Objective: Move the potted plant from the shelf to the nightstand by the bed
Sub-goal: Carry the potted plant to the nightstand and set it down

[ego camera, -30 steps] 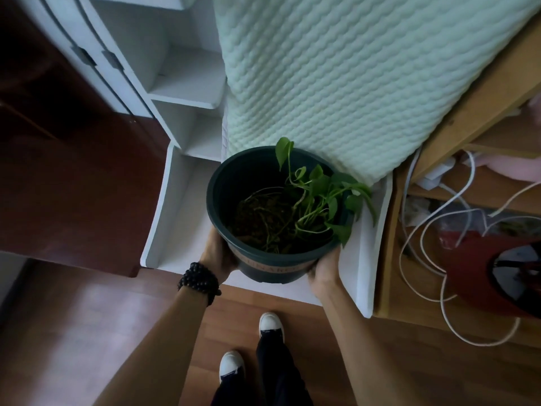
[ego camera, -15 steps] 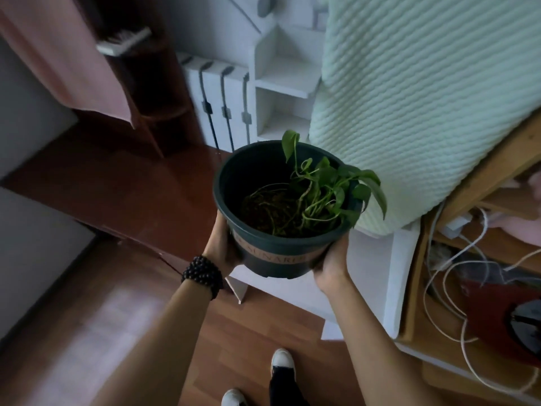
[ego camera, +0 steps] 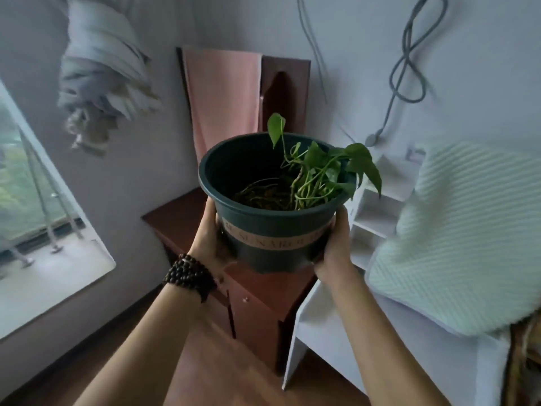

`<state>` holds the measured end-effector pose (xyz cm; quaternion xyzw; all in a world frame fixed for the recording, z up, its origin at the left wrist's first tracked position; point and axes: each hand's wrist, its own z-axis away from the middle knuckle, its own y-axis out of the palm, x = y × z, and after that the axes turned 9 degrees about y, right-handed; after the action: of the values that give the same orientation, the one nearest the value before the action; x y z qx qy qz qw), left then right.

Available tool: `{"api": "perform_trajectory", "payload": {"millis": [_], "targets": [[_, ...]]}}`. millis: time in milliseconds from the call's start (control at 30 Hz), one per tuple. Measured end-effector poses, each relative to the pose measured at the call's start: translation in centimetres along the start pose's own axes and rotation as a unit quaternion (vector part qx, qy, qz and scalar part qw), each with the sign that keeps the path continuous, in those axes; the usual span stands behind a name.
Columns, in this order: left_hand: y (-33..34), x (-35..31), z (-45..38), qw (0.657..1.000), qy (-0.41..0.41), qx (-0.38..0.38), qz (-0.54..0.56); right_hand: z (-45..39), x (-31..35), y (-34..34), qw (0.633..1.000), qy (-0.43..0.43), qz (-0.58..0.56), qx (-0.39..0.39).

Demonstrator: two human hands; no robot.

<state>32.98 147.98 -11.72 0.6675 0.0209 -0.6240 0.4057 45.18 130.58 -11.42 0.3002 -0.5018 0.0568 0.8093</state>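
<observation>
The potted plant (ego camera: 273, 230) is a dark green plastic pot with a tan band and a small leafy vine on its right side. I hold it up in the air at chest height. My left hand (ego camera: 209, 238), with a dark bead bracelet on the wrist, grips its left side. My right hand (ego camera: 336, 244) grips its right side. Below and behind the pot stands a dark reddish-brown wooden nightstand (ego camera: 175, 218). The white shelf unit (ego camera: 377, 206) stands to the right of it.
A pale green knitted blanket (ego camera: 456, 238) drapes over the white shelf unit at right. A pink towel (ego camera: 222, 98) hangs on a wooden board behind the nightstand. A window (ego camera: 32, 206) is at left, with bundled cloth (ego camera: 99, 74) hanging above. Cables (ego camera: 407, 68) run on the wall.
The pot has come off the white shelf and risen, and my view has swung up and left, bringing the nightstand, the wall and the window into sight. Both hands keep their grip.
</observation>
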Motion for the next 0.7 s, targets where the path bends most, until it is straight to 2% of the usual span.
{"api": "perform_trajectory", "payload": {"millis": [167, 267, 300, 367, 600, 700], "targets": [[-5.2, -8.7, 3.7, 0.996, 0.086, -0.032, -0.001, 0.3, 0.2, 10.3, 0.995, 0.0, 0.005, 0.104], [-8.1, -12.8, 5.4, 0.991, 0.117, -0.055, 0.021, 0.1, -0.2, 16.1, 0.991, 0.011, 0.037, 0.13], [-10.7, -14.9, 6.3, 0.986, 0.147, -0.078, 0.02, -0.2, -1.3, 20.0, 0.984, 0.025, 0.047, 0.168], [-12.5, -16.7, 6.9, 0.988, 0.133, -0.078, 0.035, -0.9, -2.2, 22.7, 0.977, 0.034, 0.044, 0.206], [-26.0, -24.1, 8.9, 0.967, 0.185, -0.15, 0.088, -4.2, -9.9, 39.8, 0.923, 0.102, 0.09, 0.36], [-30.4, -27.4, 9.9, 0.967, 0.19, -0.131, 0.106, -5.6, -13.4, 47.7, 0.894, 0.144, 0.101, 0.413]]}}
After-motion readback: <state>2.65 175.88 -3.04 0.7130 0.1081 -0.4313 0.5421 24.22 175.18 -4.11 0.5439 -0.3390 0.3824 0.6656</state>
